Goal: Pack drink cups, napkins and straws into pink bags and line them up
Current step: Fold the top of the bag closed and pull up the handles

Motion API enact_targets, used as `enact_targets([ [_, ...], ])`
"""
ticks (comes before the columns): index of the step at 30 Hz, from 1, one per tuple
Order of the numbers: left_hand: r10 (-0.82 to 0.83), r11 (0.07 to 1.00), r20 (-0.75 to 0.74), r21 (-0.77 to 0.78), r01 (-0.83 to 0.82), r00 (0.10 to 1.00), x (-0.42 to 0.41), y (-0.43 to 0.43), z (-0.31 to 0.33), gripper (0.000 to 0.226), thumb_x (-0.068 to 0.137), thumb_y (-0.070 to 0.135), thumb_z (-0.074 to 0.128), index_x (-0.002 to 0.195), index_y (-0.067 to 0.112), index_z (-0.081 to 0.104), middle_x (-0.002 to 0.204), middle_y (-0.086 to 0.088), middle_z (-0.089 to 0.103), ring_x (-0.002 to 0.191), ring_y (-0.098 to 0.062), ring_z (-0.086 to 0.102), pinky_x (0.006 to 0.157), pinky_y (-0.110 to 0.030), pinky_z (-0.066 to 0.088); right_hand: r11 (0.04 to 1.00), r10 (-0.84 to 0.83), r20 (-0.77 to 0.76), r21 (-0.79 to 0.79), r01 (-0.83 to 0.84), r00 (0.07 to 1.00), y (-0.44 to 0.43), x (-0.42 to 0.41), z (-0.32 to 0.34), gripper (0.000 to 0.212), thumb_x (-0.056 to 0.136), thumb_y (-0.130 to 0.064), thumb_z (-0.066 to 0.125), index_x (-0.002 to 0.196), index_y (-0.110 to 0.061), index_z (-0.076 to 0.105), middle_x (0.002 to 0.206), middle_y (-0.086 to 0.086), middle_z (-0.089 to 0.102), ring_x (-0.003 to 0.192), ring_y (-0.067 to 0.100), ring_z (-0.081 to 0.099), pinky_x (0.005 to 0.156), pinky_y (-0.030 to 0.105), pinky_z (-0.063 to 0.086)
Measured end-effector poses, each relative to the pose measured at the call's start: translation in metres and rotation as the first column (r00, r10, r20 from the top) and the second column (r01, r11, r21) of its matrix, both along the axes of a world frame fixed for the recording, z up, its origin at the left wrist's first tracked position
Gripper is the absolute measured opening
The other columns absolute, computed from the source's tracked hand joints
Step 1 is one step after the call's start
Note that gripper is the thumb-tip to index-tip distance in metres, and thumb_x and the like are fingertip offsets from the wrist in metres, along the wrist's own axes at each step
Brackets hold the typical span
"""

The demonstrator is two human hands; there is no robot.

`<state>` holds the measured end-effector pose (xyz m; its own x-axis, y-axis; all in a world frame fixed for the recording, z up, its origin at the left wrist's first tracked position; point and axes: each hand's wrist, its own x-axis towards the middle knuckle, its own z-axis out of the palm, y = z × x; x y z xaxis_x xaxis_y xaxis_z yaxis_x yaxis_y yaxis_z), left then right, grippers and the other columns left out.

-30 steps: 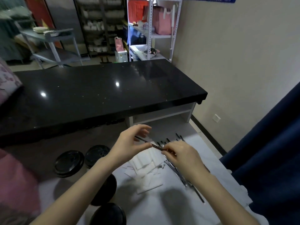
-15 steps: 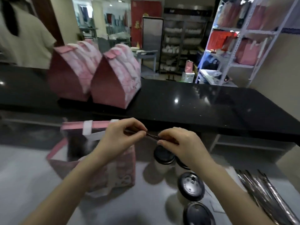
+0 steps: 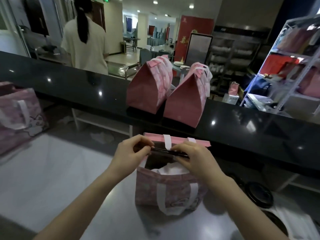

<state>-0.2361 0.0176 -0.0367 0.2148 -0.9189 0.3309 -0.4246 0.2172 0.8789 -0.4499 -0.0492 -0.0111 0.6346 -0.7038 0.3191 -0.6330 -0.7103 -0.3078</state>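
Moved: straws carried leftward, from above the lidded cups to over the mouth of the open pink bag; the view has swung with them
Straws: thin dark bundle held level, crosswise above the bag's opening, close to its far rim and white handle strap
Left hand: thumb and fingers pinch the bundle's left end
Right hand: fingers curled over the right end, pinching it
Open bag: stands near the far edge of the table, just below the black counter; white napkins already show inside
Step, as I judge it: dropping the straws in; closing and lining up not yet done
Risk: held flat, the bundle may bridge the rim or snag the strap; slick straws could slip loose and scatter; the soft wall could fold if pressed
Materials: bag soft, printed pink, white webbing handles; straws slim, glossy; napkins folded white; table dull grey metal; counter polished speckled black stone
Around: two closed pink bags side by side on the counter; another pink bag at the table's left edge; lidded cups at its right edge
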Motion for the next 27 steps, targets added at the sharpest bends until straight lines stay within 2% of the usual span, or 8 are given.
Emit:
enact_targets([
  [4,-0.058,0.998,0.184,-0.020,0.063,0.981,0.004,-0.008,-0.015,0.018,0.085,0.018,0.071,0.093,0.033,0.067,0.089,0.021,0.066,0.095,0.004,0.061,0.082,-0.011,0.049,0.994,-0.077,-0.038,0.076,0.080,0.996,-0.003,-0.002,-0.010,0.021,0.085,-0.016,0.067,0.104,-0.025,0.072,0.098,-0.009,0.070,0.093,0.014,0.063,0.081,0.033,0.051],
  [6,-0.058,0.993,0.379,-0.069,0.091,0.924,0.010,-0.014,-0.018,0.028,0.078,0.023,0.077,0.103,0.031,0.067,0.103,0.023,0.063,0.109,0.009,0.050,0.092,-0.008,0.039,0.986,-0.127,-0.081,0.102,0.135,0.989,-0.005,-0.009,-0.014,0.020,0.084,-0.017,0.068,0.099,-0.028,0.072,0.095,-0.012,0.070,0.090,0.010,0.064,0.079,0.032,0.052],
  [8,-0.106,0.989,0.473,-0.040,0.141,0.875,0.018,-0.019,-0.022,0.044,0.074,0.032,0.079,0.115,0.032,0.063,0.118,0.025,0.058,0.126,0.008,0.033,0.102,-0.010,0.025,0.972,-0.160,-0.154,0.147,0.183,0.975,-0.008,-0.016,-0.017,0.020,0.083,-0.019,0.068,0.098,-0.032,0.072,0.095,-0.015,0.070,0.089,0.007,0.064,0.080,0.029,0.052],
  [11,-0.184,0.983,0.497,0.084,0.164,0.848,0.028,-0.023,-0.030,0.061,0.075,0.048,0.075,0.130,0.038,0.052,0.130,0.030,0.042,0.136,0.009,0.013,0.107,-0.017,0.016,0.958,-0.175,-0.262,0.175,0.225,0.949,-0.013,-0.017,-0.020,0.022,0.085,-0.022,0.066,0.101,-0.035,0.071,0.097,-0.015,0.070,0.092,0.005,0.063,0.082,0.029,0.053],
  [15,-0.155,0.987,0.497,0.103,0.120,0.854,0.034,-0.025,-0.035,0.059,0.078,0.053,0.070,0.131,0.038,0.049,0.140,0.021,0.045,0.135,0.009,0.013,0.109,-0.022,0.018,0.959,-0.182,-0.283,0.161,0.234,0.942,-0.021,-0.012,-0.023,0.028,0.082,-0.021,0.067,0.108,-0.032,0.068,0.102,-0.014,0.067,0.095,0.009,0.061,0.081,0.030,0.052],
  [19,-0.159,0.987,0.476,0.101,0.126,0.865,0.031,-0.024,-0.038,0.061,0.075,0.062,0.065,0.130,0.041,0.048,0.140,0.023,0.041,0.135,0.013,0.012,0.111,-0.025,0.021,0.966,-0.133,-0.209,0.193,0.174,0.969,-0.025,-0.012,-0.024,0.043,0.077,-0.028,0.075,0.117,-0.033,0.061,0.102,-0.018,0.060,0.095,0.006,0.058,0.079,0.026,0.049],
  [23,-0.202,0.979,0.470,0.121,0.164,0.859,0.026,-0.022,-0.035,0.074,0.062,0.075,0.065,0.127,0.055,0.037,0.130,0.050,0.016,0.127,0.028,0.000,0.111,-0.025,0.020,0.991,-0.094,-0.047,0.090,0.098,0.994,-0.030,-0.027,-0.023,0.045,0.078,-0.027,0.076,0.121,-0.029,0.062,0.113,-0.012,0.063,0.104,0.009,0.057,0.089,0.029,0.048],
  [27,-0.279,0.958,0.455,0.187,0.215,0.846,0.025,-0.027,-0.027,0.101,0.053,0.071,0.077,0.137,0.059,0.023,0.151,0.034,0.008,0.141,0.008,-0.005,0.112,-0.030,0.015,0.991,-0.101,0.025,-0.091,0.102,0.995,-0.045,-0.042,-0.018,0.047,0.078,-0.017,0.077,0.123,-0.018,0.063,0.124,-0.005,0.059,0.112,0.017,0.051,0.095,0.023,0.037],
])
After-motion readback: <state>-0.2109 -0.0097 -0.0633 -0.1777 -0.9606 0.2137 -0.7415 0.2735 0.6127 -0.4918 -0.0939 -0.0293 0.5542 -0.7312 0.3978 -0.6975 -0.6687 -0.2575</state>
